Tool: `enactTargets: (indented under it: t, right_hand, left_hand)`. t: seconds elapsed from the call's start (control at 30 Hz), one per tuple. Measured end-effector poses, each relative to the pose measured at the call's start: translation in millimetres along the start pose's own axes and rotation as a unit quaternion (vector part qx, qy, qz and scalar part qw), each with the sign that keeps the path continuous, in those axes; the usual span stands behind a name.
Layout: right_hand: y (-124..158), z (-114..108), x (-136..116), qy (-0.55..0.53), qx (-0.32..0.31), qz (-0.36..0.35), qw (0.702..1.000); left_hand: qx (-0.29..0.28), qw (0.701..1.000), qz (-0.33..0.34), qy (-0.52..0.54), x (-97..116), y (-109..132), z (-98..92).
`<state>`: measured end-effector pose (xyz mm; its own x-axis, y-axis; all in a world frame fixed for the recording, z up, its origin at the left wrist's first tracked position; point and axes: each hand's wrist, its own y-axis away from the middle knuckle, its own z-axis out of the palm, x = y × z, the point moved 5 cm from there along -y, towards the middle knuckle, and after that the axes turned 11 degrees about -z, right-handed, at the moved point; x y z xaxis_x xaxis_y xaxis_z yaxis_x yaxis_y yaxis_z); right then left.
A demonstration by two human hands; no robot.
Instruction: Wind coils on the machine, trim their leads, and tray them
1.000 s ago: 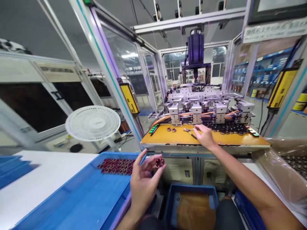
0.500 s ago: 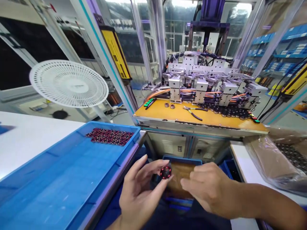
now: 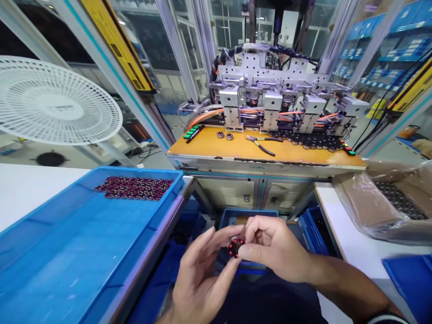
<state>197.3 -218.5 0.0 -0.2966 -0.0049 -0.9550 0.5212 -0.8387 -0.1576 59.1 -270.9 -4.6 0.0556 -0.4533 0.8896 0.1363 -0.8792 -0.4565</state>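
Between the thumb and fingertips of my left hand (image 3: 204,272) is a small round ring-shaped part (image 3: 235,247), dark with red segments around its open middle. It faces me above the gap between the tables. My right hand (image 3: 275,249) is closed at the right edge of the part, its thumb overlapping that edge and its index finger curled just above. The fingertips hide part of the ring's right side. To the left, a blue tray (image 3: 135,234) holds a cluster of similar red-and-dark parts (image 3: 135,187) at its far end.
Ahead, a multi-station machine (image 3: 270,99) stands over a yellow worktop (image 3: 202,148). Cutting pliers (image 3: 261,145), two loose round parts and rows of dark parts (image 3: 310,140) lie there. A plastic-lined carton (image 3: 361,202) is right; a white fan (image 3: 60,103) is left.
My right hand has come left and up to the part, closing at its edge. My left hand still holds the part. The whole view has shifted, with the machine and tray now farther left.
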Motion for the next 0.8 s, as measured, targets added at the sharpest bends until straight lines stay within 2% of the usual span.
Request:
enactTargets:
  t: [0.1, 0.23, 0.4, 0.47, 0.57, 0.63, 0.7, 0.8]
  right_hand:
    - [8, 2, 14, -0.061, 0.046, -0.029, 0.997]
    - [18, -6, 21, -0.095, 0.088, -0.018, 0.991]
    - [15, -4, 6, -0.021, 0.032, 0.006, 0.999]
    - [16, -5, 8, -0.025, 0.049, -0.003, 0.998]
    - [25, -10, 18, -0.033, 0.089, -0.025, 0.995]
    - [28, -13, 19, -0.016, 0.076, -0.029, 0.997]
    - [27, -15, 13, 0.013, 0.048, -0.030, 0.998]
    - [19, -15, -1, 0.047, 0.013, -0.012, 0.999]
  left_hand:
    - [0.043, 0.998, -0.040, 0.031, -2, -4, -2.1]
    - [0.038, 0.993, -0.085, 0.068, -8, -4, -6.5]
    - [-0.020, 0.997, -0.061, 0.038, -8, 3, -1.3]
    - [-0.008, 0.994, -0.098, 0.057, -11, 4, -0.1]
    - [0.008, 0.973, -0.198, 0.120, -20, 4, -1.5]
    - [-0.023, 0.962, -0.228, 0.151, -25, 2, -2.4]
    - [-0.059, 0.957, -0.235, 0.161, -29, 0, -3.8]
    - [-0.085, 0.953, -0.236, 0.172, -34, 0, -3.8]
